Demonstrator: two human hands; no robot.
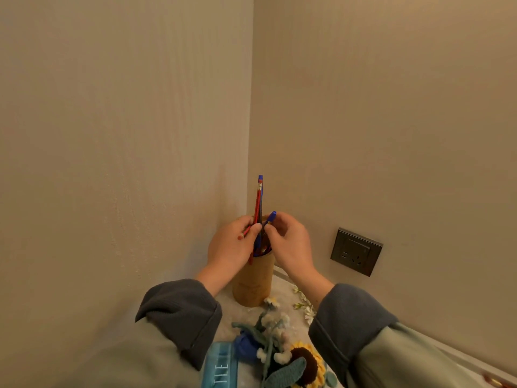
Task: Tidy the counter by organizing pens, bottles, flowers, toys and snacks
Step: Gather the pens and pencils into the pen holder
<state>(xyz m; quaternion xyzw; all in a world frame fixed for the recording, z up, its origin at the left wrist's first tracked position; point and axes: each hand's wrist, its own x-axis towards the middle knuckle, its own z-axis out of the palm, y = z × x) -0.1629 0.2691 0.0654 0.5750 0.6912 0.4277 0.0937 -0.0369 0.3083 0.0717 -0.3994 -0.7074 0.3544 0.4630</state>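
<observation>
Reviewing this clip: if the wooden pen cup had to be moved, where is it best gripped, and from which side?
Probably around its bare mid wall, coming from the near side: the pen cup is an upright cylinder tucked in the wall corner, and pens crowd its mouth, where the left hand and right hand grip them.

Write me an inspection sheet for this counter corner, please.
Surface: pale counter, only its corner in view.
Job's things: wooden pen holder upright; pen bundle with lower ends inside it; crocheted flowers lying in front.
Clutter: teal packet; loose daisies.
Hands: left hand grips the pen bundle; right hand pinches a blue pen.
Cables: nothing seen.
Surroundings: beige walls; wall socket at right.
</observation>
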